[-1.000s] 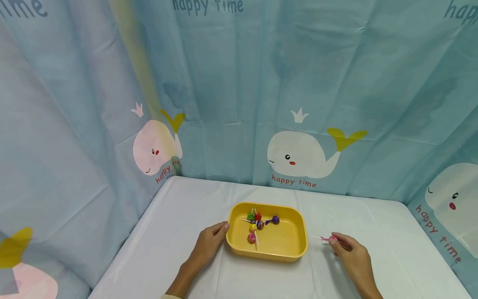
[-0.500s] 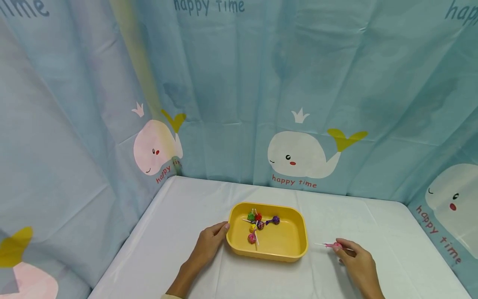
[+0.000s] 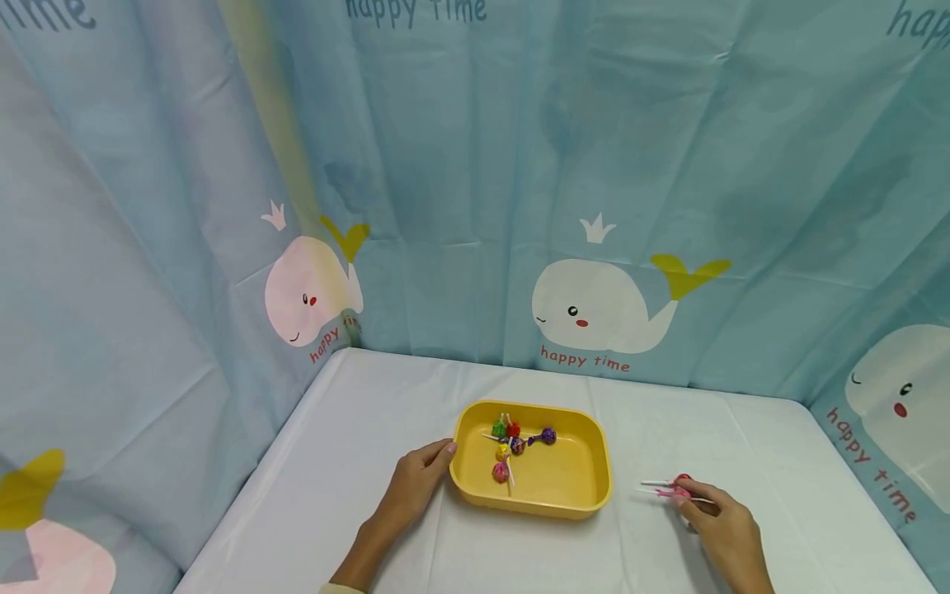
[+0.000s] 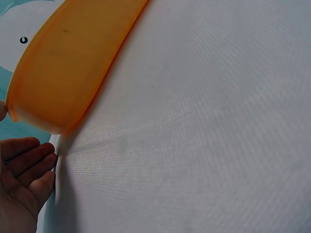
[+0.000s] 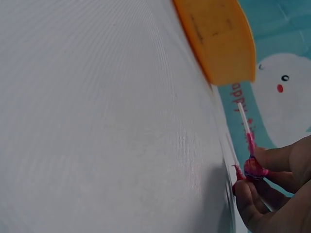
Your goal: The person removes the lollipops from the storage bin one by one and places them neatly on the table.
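Observation:
My left hand [image 3: 417, 485] is at the left end of a yellow tray [image 3: 586, 462], gripping its rim with the thumb. In the left wrist view the other fingers [image 4: 36, 158] bend loosely below the tray [image 4: 63, 63]. My right hand [image 3: 729, 528] pinches a pink-wrapped lollipop [image 3: 680, 492], its stick pointing left towards the tray. In the right wrist view the pink lollipop [image 5: 253, 168] is between thumb and finger. Close against the fingertips is a red lollipop [image 3: 683, 477]; I cannot tell whether they grip it. A pale thin piece shows under the fingers, its kind unclear.
Inside the tray, towards its left, are several wrapped lollipops: green [image 3: 499, 429], red [image 3: 514, 430], purple [image 3: 548, 436], yellow [image 3: 503, 451] and pink [image 3: 500, 472]. The white-covered table [image 3: 393, 396] meets a blue whale-print curtain [image 3: 445, 165] at the back and sides.
My right hand has drawn slightly right and towards me with the pink lollipop, and the red lollipop shows more clearly beside it. The left hand and tray have stayed put.

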Demonstrator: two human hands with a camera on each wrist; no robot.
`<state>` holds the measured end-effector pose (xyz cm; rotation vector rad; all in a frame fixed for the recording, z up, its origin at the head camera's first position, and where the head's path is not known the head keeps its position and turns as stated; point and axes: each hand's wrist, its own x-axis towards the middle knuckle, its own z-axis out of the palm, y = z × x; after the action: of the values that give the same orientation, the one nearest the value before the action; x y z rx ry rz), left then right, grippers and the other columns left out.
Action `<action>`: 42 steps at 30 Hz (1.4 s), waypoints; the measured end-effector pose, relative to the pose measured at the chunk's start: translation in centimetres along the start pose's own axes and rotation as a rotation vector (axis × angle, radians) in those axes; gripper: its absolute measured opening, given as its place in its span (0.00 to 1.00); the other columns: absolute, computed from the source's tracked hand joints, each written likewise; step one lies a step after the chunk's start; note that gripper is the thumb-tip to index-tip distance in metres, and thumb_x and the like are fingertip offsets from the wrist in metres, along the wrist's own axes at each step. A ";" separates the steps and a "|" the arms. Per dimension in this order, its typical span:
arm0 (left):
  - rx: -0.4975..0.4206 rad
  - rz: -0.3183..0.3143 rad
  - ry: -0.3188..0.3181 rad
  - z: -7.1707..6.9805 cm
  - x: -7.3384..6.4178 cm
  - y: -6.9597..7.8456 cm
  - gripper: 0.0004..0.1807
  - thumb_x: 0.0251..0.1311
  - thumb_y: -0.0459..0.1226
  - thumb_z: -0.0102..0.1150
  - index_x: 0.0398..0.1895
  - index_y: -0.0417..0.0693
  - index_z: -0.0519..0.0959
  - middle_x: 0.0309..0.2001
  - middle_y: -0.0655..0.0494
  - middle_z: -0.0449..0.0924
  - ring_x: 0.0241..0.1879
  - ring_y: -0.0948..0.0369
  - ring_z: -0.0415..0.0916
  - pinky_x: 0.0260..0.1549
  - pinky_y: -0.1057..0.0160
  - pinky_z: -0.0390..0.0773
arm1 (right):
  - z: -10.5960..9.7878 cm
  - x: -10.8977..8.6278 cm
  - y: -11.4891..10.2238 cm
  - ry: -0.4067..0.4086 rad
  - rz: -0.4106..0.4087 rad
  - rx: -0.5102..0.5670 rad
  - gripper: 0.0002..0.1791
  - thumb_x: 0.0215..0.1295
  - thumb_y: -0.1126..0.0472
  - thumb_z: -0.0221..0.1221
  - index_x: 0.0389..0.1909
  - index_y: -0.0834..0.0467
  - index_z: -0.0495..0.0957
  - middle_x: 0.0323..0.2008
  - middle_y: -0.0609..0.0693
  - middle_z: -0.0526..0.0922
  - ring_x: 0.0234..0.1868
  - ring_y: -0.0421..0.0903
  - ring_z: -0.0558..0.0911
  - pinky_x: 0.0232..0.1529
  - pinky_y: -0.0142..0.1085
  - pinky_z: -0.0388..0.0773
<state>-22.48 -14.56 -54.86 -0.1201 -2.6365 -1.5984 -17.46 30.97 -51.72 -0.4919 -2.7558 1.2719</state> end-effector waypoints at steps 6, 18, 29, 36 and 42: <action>-0.003 0.002 0.000 0.0 0.1 0.0 0.33 0.77 0.61 0.52 0.67 0.46 0.83 0.64 0.51 0.84 0.70 0.47 0.76 0.72 0.42 0.73 | -0.4 0.2 0.3 -0.013 0.030 -0.015 0.27 0.69 0.55 0.71 0.63 0.65 0.82 0.47 0.62 0.91 0.34 0.38 0.85 0.31 0.29 0.79; 0.003 -0.001 0.007 0.0 0.2 0.1 0.32 0.77 0.61 0.53 0.66 0.46 0.83 0.64 0.51 0.84 0.70 0.47 0.76 0.72 0.42 0.73 | -0.7 0.8 1.3 0.017 0.031 -0.103 0.26 0.66 0.56 0.73 0.60 0.66 0.83 0.45 0.63 0.90 0.52 0.65 0.84 0.50 0.55 0.81; -0.001 -0.019 -0.003 0.1 0.0 0.0 0.31 0.78 0.59 0.53 0.67 0.47 0.83 0.65 0.52 0.84 0.71 0.47 0.76 0.72 0.41 0.72 | -0.5 1.1 1.7 0.022 0.050 -0.105 0.26 0.67 0.57 0.72 0.61 0.68 0.82 0.47 0.67 0.88 0.56 0.70 0.81 0.57 0.68 0.75; -0.002 -0.026 -0.007 0.1 0.0 0.0 0.33 0.77 0.61 0.52 0.68 0.47 0.82 0.66 0.52 0.83 0.71 0.48 0.75 0.73 0.43 0.72 | -0.3 1.1 1.6 0.024 0.067 -0.099 0.26 0.67 0.58 0.73 0.60 0.68 0.81 0.45 0.65 0.88 0.50 0.64 0.83 0.54 0.65 0.78; -0.001 -0.011 -0.006 0.1 -0.1 0.0 0.34 0.77 0.62 0.52 0.68 0.46 0.82 0.66 0.51 0.82 0.71 0.46 0.75 0.73 0.41 0.72 | -0.3 1.1 1.6 0.030 0.065 -0.095 0.27 0.67 0.58 0.73 0.61 0.69 0.81 0.43 0.64 0.89 0.49 0.63 0.83 0.54 0.65 0.77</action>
<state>-22.41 -14.52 -54.91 -0.1111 -2.6458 -1.6055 -18.05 32.51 -52.75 -0.6067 -2.8071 1.1408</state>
